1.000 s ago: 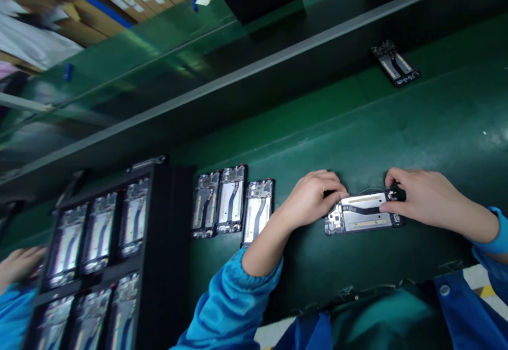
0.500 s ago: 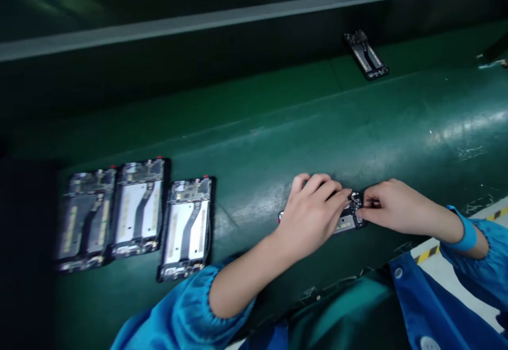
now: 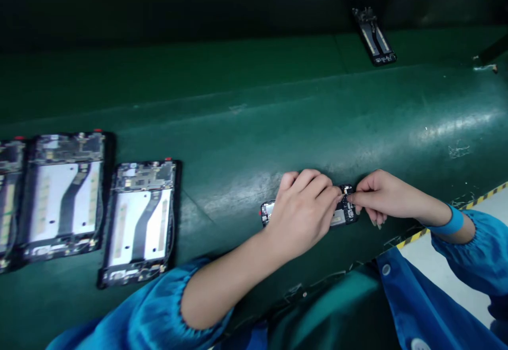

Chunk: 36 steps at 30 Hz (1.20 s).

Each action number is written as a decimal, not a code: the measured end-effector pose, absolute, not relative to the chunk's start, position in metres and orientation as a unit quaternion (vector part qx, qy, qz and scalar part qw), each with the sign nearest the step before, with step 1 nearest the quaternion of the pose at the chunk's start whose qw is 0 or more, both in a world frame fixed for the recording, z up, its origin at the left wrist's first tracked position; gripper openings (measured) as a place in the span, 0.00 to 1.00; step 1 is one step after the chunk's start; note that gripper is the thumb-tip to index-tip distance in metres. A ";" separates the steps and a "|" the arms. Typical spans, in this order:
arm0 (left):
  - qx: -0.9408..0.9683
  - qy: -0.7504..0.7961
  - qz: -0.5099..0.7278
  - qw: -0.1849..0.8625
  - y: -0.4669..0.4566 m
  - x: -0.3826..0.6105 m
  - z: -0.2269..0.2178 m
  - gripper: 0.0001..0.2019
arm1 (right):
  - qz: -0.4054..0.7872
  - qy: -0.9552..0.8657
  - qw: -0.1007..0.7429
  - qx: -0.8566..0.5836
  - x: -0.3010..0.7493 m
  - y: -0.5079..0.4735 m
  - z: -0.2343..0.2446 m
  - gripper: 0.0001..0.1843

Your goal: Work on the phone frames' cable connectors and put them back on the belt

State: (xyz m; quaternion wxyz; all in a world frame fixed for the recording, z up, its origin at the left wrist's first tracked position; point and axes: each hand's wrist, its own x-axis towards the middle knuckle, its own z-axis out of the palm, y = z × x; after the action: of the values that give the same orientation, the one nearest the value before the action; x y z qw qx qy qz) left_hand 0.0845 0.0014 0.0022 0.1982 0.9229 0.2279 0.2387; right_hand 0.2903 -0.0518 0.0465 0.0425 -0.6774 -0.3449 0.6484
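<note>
An opened phone (image 3: pixel 338 218) lies sideways on the green work surface, its inner parts facing up. My left hand (image 3: pixel 304 215) lies over its middle with bent fingers, gripping it and hiding much of it. The left thumb and fingertips come close to the circuit board (image 3: pixel 349 209) at the phone's right end. At that same end my right hand (image 3: pixel 377 194) is pinched shut, thumb and forefinger together at the board. Whatever sits in this pinch is too small to make out. The other right fingers curl underneath.
On the left lie several more opened phones, including one (image 3: pixel 139 223) nearest my left sleeve and another (image 3: pixel 65 196) beside it. One further opened phone (image 3: pixel 375 37) rests by the dark back wall. Black-and-yellow tape (image 3: pixel 486 194) runs along the floor at right.
The view has shifted, so the left phones appear larger and farther left. My right fingertips have moved a little inward over the board, and its lower fingers now show. My left hand keeps its hold.
</note>
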 end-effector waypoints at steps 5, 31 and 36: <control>0.924 0.227 0.236 0.200 0.001 0.085 0.004 0.10 | 0.663 -0.327 0.060 -0.670 0.292 -0.052 0.045 0.19; 0.900 0.248 0.258 0.248 0.002 0.088 0.004 0.10 | 0.668 -0.302 0.072 -0.677 0.291 -0.054 0.050 0.19; 0.907 0.239 0.239 0.251 0.003 0.087 0.003 0.11 | 0.666 -0.301 0.070 -0.679 0.292 -0.055 0.048 0.19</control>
State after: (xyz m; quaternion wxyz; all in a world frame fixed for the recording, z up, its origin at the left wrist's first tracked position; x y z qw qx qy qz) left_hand 0.0873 0.0031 0.0032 0.2513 0.9069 0.2393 0.2392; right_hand 0.2921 -0.0555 0.0480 0.0698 -0.6791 -0.3009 0.6659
